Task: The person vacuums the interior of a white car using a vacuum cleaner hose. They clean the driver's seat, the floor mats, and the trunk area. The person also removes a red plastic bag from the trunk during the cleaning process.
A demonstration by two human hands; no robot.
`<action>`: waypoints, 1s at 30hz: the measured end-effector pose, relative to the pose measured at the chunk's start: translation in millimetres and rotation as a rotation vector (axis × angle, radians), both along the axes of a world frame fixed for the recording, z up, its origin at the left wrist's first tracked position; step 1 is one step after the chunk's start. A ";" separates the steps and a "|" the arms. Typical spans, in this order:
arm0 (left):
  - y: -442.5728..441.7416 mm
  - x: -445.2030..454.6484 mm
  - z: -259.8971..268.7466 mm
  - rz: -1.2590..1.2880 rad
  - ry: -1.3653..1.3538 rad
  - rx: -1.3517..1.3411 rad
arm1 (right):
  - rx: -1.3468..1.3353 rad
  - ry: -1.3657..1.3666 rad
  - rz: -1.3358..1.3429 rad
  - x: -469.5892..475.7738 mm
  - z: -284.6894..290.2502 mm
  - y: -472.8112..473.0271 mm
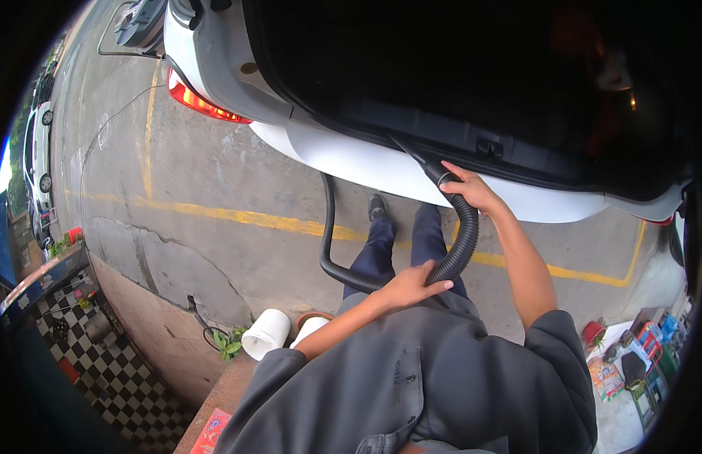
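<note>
My right hand [470,190] grips the upper end of a ribbed black vacuum hose [465,238], just behind its nozzle. The tapered crevice nozzle [414,153] points at the dark rubber seal [351,129] along the boot opening of a white car. Lower down, my left hand [410,284] is closed around the same hose in front of my waist. From there the hose bends left and runs up under the white rear bumper [351,162]. A boot latch [489,148] shows in the sill trim. Deep shadow hides most of the boot interior [442,62].
A lit tail lamp [200,102] borders the opening on the left. Beyond it stands a grey machine [140,25]. A thin cable [93,142] crosses the concrete. White buckets [267,333] and a plant [229,343] sit behind me at left. Assorted goods [634,357] lie at right.
</note>
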State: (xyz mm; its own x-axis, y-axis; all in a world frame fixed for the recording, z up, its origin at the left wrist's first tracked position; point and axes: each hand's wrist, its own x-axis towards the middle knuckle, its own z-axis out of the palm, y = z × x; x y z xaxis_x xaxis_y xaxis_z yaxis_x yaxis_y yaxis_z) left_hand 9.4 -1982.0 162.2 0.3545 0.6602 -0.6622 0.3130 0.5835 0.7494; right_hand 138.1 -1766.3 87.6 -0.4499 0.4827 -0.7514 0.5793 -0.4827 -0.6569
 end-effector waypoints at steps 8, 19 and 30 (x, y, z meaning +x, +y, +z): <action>-4.1 -34.9 -52.2 0.598 -0.449 -0.163 | 0.135 -0.103 0.274 -86.7 8.2 20.9; 146.5 -12.7 -133.0 1.344 -0.681 -0.414 | -0.092 0.126 0.074 -17.5 -11.6 13.9; 176.1 -88.1 -156.5 1.648 -0.448 -0.133 | -0.039 0.203 0.199 -114.0 -48.7 42.0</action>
